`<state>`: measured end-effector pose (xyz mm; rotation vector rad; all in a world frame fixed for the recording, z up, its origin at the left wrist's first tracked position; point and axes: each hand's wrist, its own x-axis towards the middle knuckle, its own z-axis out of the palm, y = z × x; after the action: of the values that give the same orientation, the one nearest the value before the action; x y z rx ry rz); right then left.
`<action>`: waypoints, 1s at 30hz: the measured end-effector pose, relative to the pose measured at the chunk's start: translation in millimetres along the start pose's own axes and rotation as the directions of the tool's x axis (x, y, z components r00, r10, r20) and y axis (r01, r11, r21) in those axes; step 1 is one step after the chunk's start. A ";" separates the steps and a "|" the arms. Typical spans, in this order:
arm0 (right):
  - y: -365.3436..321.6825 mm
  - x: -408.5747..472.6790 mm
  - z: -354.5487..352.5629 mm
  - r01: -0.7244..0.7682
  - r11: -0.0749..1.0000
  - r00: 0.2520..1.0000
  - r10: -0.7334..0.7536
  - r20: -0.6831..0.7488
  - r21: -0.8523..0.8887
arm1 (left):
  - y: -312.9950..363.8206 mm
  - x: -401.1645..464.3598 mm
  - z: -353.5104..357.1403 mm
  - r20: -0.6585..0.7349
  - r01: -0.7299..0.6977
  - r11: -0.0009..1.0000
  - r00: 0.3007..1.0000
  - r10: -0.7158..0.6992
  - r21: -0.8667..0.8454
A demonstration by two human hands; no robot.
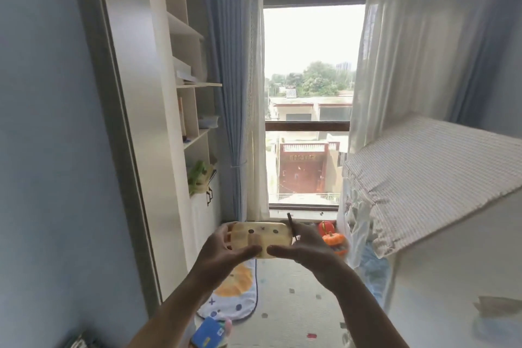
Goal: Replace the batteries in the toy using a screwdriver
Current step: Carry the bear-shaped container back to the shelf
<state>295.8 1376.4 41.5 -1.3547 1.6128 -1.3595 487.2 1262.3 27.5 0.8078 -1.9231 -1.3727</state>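
Observation:
I hold a flat, cream-yellow toy [268,236] up in front of me at chest height, its underside with two dark holes toward me. My left hand [223,254] grips its left end, thumb lying across the lower edge. My right hand [305,253] holds the right end and also clasps a thin dark screwdriver [292,227], which sticks up and to the left past the toy's corner. An open slot with what looks like batteries shows in the toy's middle, blurred.
A white shelf unit [186,110] rises on the left and a bed with a striped cover [435,178] on the right. Orange pumpkin toys [333,238] sit by the window. A patterned mat [296,305], a round cushion and a blue card [209,333] lie on the floor below.

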 end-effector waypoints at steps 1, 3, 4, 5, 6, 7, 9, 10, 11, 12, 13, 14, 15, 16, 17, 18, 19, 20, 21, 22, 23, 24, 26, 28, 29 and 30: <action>7.2 16.4 -8.7 0.002 1.000 1.000 -0.002 -0.012 -0.009 | -2.6 21.2 4.0 0.010 -0.006 1.000 1.000 0.006 -0.019; 17.7 49.6 -24.0 -0.011 1.000 1.000 0.010 -0.025 -0.006 | -10.0 65.2 9.2 0.027 0.000 0.998 1.000 0.002 -0.064; 21.8 66.9 -30.9 -0.014 1.000 1.000 0.014 -0.024 0.007 | -14.3 88.3 10.2 0.037 0.003 0.996 0.999 0.000 -0.086; 24.7 85.4 -36.9 -0.010 1.000 1.000 0.011 -0.025 0.023 | -19.4 112.5 10.5 0.050 0.000 0.994 0.999 0.005 -0.108; 27.7 104.7 -42.6 -0.007 0.999 0.999 0.008 -0.031 0.032 | -24.1 136.8 10.5 0.062 -0.007 0.992 0.998 0.015 -0.127; 30.8 125.6 -47.1 -0.004 0.999 0.999 0.005 -0.041 0.037 | -28.7 161.5 9.9 0.071 -0.018 0.990 0.997 0.028 -0.141; 36.4 170.6 -55.1 0.004 0.998 0.996 0.002 -0.085 0.060 | -33.9 211.0 6.1 0.087 -0.044 0.985 0.994 0.059 -0.166; 38.2 194.0 -59.6 -0.003 0.998 0.993 0.010 -0.114 0.064 | -33.2 234.9 3.9 0.094 -0.051 0.983 0.993 0.069 -0.177; 41.5 218.6 -65.0 -0.007 0.998 0.991 0.015 -0.135 0.059 | -32.1 258.9 1.2 0.101 -0.057 0.981 0.992 0.077 -0.183; 42.7 242.6 -70.1 -0.012 0.999 0.990 0.019 -0.143 0.051 | -30.3 282.6 -1.5 0.110 -0.065 0.980 0.990 0.087 -0.186; 42.7 265.8 -75.3 -0.019 0.999 0.989 0.025 -0.145 0.044 | -30.2 307.2 -4.3 0.124 -0.067 0.981 0.988 0.091 -0.183; 42.5 289.0 -81.3 -0.027 0.999 0.988 0.033 -0.149 0.043 | -30.7 333.1 -7.5 0.132 -0.062 0.982 0.987 0.087 -0.181; 44.1 312.5 -88.3 -0.032 0.998 0.988 0.038 -0.147 0.048 | -32.5 359.2 -10.2 0.137 -0.057 0.982 0.987 0.083 -0.180; 46.5 335.2 -94.9 -0.044 0.997 0.988 0.052 -0.149 0.059 | -34.5 384.4 -11.8 0.139 -0.060 0.982 0.987 0.085 -0.178; 50.9 357.5 -101.5 -0.055 0.996 0.986 0.065 -0.151 0.067 | -37.8 409.1 -12.5 0.143 -0.067 0.984 0.986 0.091 -0.166; 57.2 380.1 -108.5 -0.066 0.995 0.985 0.076 -0.154 0.072 | -41.5 433.3 -12.1 0.145 -0.068 0.987 0.985 0.089 -0.145; 67.4 405.4 -117.1 -0.069 0.994 0.986 0.081 -0.148 0.083 | -46.1 458.6 -10.3 0.151 -0.064 0.989 0.985 0.084 -0.132; 76.5 430.5 -125.3 -0.068 0.993 0.987 0.081 -0.140 0.099 | -51.7 484.8 -8.3 0.152 -0.057 0.990 0.985 0.076 -0.128; 85.2 456.2 -134.1 -0.066 0.992 0.987 0.080 -0.136 0.105 | -57.9 512.3 -6.0 0.151 -0.049 0.991 0.986 0.067 -0.123; 94.0 482.5 -143.4 -0.069 0.992 0.987 0.084 -0.135 0.106 | -64.3 539.6 -3.3 0.140 -0.043 0.992 0.988 0.059 -0.119; 103.7 509.5 -153.2 -0.070 0.991 0.989 0.084 -0.125 0.112 | -71.7 567.2 -0.3 0.128 -0.038 0.993 0.990 0.053 -0.114; 111.0 536.5 -162.4 -0.069 0.990 0.991 0.082 -0.102 0.126 | -79.5 594.7 2.0 0.110 -0.032 0.993 0.993 0.044 -0.115; 123.0 592.0 -179.4 -0.072 0.987 0.995 0.080 -0.051 0.145 | -92.0 647.3 2.7 0.064 0.002 0.991 0.998 0.006 -0.134; 134.6 651.1 -196.6 -0.058 0.989 0.998 0.059 -0.004 0.138 | -99.7 698.7 0.0 0.011 0.030 0.990 1.000 -0.029 -0.138; 137.7 678.7 -202.9 -0.047 0.988 0.999 0.044 0.024 0.144 | -102.7 722.0 -2.3 -0.017 0.038 0.990 0.999 -0.041 -0.135; 139.3 705.7 -207.6 -0.038 0.988 0.998 0.031 0.055 0.150 | -105.3 743.9 -6.7 -0.049 0.041 0.990 0.998 -0.048 -0.134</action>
<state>-132.1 762.8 70.3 -1.2568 1.4612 -1.3847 50.3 651.1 34.7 0.8184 -1.7629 -1.4750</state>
